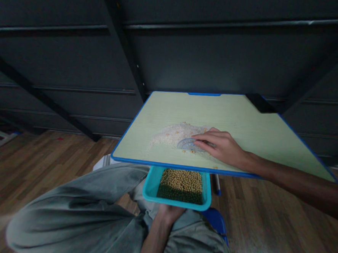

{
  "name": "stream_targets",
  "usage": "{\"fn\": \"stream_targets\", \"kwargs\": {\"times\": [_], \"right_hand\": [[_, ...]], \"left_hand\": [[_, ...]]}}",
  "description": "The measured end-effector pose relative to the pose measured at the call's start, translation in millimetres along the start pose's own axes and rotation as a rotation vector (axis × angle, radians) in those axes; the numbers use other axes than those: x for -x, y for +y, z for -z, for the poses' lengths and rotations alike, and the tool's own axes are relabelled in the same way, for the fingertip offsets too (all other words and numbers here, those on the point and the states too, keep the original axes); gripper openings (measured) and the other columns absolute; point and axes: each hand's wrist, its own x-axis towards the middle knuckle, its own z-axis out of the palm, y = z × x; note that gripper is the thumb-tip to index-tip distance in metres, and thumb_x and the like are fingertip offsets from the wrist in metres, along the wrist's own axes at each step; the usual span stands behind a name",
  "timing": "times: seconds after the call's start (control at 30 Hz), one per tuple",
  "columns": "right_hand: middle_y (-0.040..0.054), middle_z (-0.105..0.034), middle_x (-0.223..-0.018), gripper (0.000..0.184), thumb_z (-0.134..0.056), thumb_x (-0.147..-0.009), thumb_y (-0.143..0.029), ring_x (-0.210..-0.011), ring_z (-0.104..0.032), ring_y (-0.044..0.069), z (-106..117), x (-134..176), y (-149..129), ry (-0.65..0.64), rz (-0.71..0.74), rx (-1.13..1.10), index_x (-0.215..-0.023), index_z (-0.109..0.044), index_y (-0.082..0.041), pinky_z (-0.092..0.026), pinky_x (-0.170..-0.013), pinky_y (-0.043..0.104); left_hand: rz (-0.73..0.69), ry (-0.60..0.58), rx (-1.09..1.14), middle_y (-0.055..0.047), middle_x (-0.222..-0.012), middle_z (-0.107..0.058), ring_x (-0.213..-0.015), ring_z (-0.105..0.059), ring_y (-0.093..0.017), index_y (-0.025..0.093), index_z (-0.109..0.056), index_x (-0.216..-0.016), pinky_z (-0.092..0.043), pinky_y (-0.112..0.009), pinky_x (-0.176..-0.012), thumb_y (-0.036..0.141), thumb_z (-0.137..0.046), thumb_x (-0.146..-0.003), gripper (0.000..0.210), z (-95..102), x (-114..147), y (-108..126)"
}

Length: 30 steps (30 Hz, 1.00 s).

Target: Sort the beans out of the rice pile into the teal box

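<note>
Right grip (218, 144) pinches a clear, curved plastic plate (185, 143), probably light, stiff, best end-held; left grip (171, 211), closure hidden, supports turquoise plastic tray (175, 204) above.

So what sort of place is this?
Indoors, probably a plain room, perhaps a home or small workroom; I can't tell which. Signs: wood-look floor, dark panels and a small blue-edged table.
</note>
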Motion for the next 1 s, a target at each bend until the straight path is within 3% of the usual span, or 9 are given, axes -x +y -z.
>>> {"fn": "stream_targets", "kwargs": {"times": [0.2, 0.7, 1.0], "right_hand": [[0.0033, -0.073, -0.103, 0.024, -0.056, -0.092, -0.023, -0.091, -0.066, 0.017, -1.9, 1.7, -0.5, -0.035, 0.045, -0.031, -0.114, -0.067, -0.023, -0.048, -0.087, 0.036], [0.0033, -0.074, -0.099, 0.024, -0.062, -0.089, -0.023, -0.085, -0.068, 0.014, -1.4, 5.0, -9.2, -0.048, 0.097, -0.106, -0.112, -0.068, -0.021, -0.053, -0.082, 0.031], [0.0048, -0.073, -0.088, 0.025, -0.064, -0.087, -0.023, -0.077, -0.066, 0.014, -1.2, 6.9, -11.4, -0.08, 0.138, -0.128, -0.111, -0.069, -0.017, -0.053, -0.071, 0.027]], "left_hand": [[0.0, 0.071, 0.018, -0.002, -0.106, -0.074, -0.104, -0.065, -0.023, 0.028, -0.067, -0.113, -0.039, -0.048, -0.104, 0.026, -0.045, -0.09, 0.031, 5.3, -2.7, -0.6], [0.011, -0.018, 0.003, -0.002, -0.107, -0.074, -0.11, -0.063, -0.023, 0.024, -0.072, -0.103, -0.037, -0.043, -0.107, 0.03, -0.043, -0.092, 0.031, -9.7, 0.2, 0.4], [-0.007, -0.035, 0.064, -0.005, -0.112, -0.072, -0.109, -0.062, -0.024, 0.024, -0.067, -0.114, -0.04, -0.046, -0.105, 0.027, -0.045, -0.091, 0.032, -7.9, -2.6, -1.4]]}}
